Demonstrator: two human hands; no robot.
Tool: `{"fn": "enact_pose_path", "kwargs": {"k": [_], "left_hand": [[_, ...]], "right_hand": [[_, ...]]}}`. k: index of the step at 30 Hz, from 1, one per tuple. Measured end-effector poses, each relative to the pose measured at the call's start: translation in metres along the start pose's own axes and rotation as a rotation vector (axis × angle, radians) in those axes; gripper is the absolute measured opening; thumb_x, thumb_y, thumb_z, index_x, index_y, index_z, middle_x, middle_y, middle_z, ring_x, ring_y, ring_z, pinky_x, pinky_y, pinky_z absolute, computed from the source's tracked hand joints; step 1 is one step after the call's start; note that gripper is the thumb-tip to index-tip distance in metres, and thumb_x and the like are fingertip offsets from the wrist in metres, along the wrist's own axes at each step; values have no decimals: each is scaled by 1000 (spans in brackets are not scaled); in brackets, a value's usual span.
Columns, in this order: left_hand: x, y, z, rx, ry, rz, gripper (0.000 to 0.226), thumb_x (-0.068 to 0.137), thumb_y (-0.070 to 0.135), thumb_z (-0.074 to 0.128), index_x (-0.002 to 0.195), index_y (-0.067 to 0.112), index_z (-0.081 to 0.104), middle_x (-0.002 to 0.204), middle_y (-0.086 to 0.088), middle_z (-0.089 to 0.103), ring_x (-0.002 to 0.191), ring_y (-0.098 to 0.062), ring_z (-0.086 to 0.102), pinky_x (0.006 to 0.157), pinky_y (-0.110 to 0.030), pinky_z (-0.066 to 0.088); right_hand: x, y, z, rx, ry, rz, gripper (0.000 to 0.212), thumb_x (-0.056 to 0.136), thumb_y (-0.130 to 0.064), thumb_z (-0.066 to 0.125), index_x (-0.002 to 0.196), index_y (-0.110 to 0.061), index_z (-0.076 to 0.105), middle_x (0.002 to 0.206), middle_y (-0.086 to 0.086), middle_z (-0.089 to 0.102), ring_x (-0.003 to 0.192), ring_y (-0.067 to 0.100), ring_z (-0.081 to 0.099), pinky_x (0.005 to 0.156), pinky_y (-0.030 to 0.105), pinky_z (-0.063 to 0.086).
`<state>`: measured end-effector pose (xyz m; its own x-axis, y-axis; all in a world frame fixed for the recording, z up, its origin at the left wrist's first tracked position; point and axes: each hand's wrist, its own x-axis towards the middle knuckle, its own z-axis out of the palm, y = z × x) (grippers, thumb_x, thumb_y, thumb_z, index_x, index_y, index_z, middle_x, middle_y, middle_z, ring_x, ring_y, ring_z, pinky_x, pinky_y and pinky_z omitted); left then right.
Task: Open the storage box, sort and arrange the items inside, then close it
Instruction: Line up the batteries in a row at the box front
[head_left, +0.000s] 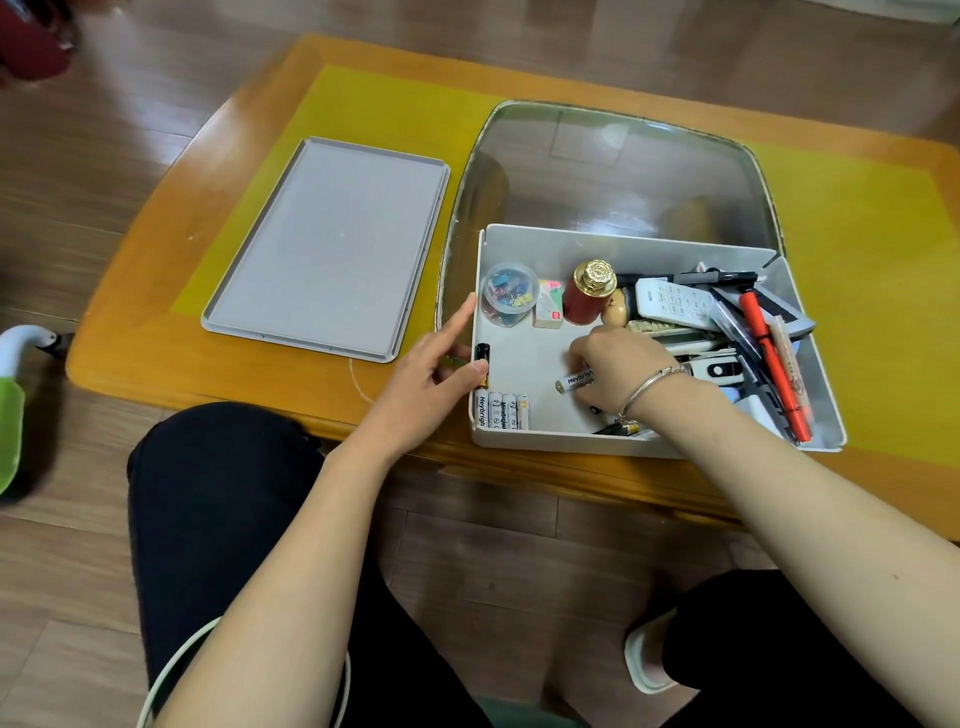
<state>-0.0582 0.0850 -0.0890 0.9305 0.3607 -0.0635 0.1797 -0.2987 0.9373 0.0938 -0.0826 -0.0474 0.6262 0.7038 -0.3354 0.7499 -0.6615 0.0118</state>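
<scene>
The white storage box (613, 244) stands open on the table, its grey lid (332, 244) lying flat to the left. My right hand (621, 364) reaches inside and pinches a white battery (574, 381) above the box floor. My left hand (434, 374) rests against the box's left wall, its thumb on a black battery (482, 353) at the wall, fingers extended. Several white batteries (501, 410) lie side by side in the front left corner. At the back stand a jar of clips (508, 293), an eraser pack (549, 304) and a red gold-capped bottle (589, 293).
Remote controls (675, 304), pens and a red marker (774, 358) are piled on the box's right side. The wooden table (171, 291) has a yellow mat and a glass panel (613, 166) behind the box. My knees sit below the table's front edge.
</scene>
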Motion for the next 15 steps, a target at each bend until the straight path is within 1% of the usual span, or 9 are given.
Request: {"fn": "enact_pose_path", "kwargs": {"k": [2, 4, 6, 7, 8, 10, 11, 13, 15], "left_hand": [[0, 0, 0, -10, -1, -2, 63, 95, 35, 53, 144, 56, 19, 124, 3, 51, 103, -11, 52, 73, -5, 43], [0, -1, 0, -23, -4, -5, 63, 95, 34, 54, 144, 55, 20, 129, 3, 49, 108, -14, 53, 75, -5, 43], [0, -1, 0, -18, -5, 0, 64, 95, 33, 54, 145, 54, 20, 126, 7, 47, 103, -8, 51, 75, -2, 41], [0, -1, 0, -15, -7, 1, 64, 95, 33, 54, 145, 54, 20, 125, 9, 46, 102, -5, 48, 75, -3, 40], [0, -1, 0, -11, -10, -1, 64, 95, 33, 54, 145, 54, 20, 124, 11, 45, 103, -3, 47, 74, -4, 41], [0, 0, 0, 0, -11, 0, 64, 95, 34, 53, 145, 55, 19, 123, 12, 43, 102, -1, 47, 74, -5, 40], [1, -1, 0, 2, -9, 2, 64, 95, 34, 53, 145, 55, 18, 123, 12, 44, 103, -2, 48, 74, -6, 40], [1, -1, 0, -1, -5, -1, 64, 95, 35, 53, 144, 55, 18, 127, 6, 47, 108, -13, 52, 77, -10, 41], [0, -1, 1, 4, -3, -5, 63, 95, 35, 53, 144, 56, 18, 129, 3, 48, 113, -18, 52, 78, -11, 41]], "right_hand": [[3, -4, 1, -18, 39, -10, 17, 84, -18, 55, 100, -19, 63, 107, 7, 58, 99, 30, 57, 72, 31, 41], [5, -5, -1, -6, 108, -18, 17, 87, -28, 56, 99, -18, 64, 102, 8, 62, 98, 32, 58, 71, 33, 43], [4, -6, -2, 99, 161, -15, 17, 83, -31, 59, 95, -20, 60, 93, 5, 65, 96, 30, 57, 71, 33, 44], [3, -7, -2, 189, 152, -22, 15, 80, -29, 61, 92, -21, 57, 86, 1, 65, 94, 27, 57, 71, 32, 46], [1, -9, -2, 284, 112, -30, 17, 76, -26, 63, 90, -22, 54, 80, -2, 64, 91, 24, 58, 71, 32, 48], [-1, -14, -1, 414, -4, -35, 22, 73, -21, 67, 90, -19, 53, 76, -3, 60, 78, 20, 61, 71, 32, 51], [-2, -16, -1, 444, -72, -33, 24, 74, -22, 69, 91, -17, 53, 75, -2, 61, 69, 17, 61, 66, 30, 52], [-2, -17, -1, 470, -208, -40, 32, 74, -27, 75, 96, -17, 54, 73, -3, 66, 51, 10, 60, 51, 21, 46], [-3, -17, -2, 493, -276, -53, 37, 74, -26, 78, 102, -17, 55, 73, -4, 69, 48, 8, 61, 47, 16, 45]]}}
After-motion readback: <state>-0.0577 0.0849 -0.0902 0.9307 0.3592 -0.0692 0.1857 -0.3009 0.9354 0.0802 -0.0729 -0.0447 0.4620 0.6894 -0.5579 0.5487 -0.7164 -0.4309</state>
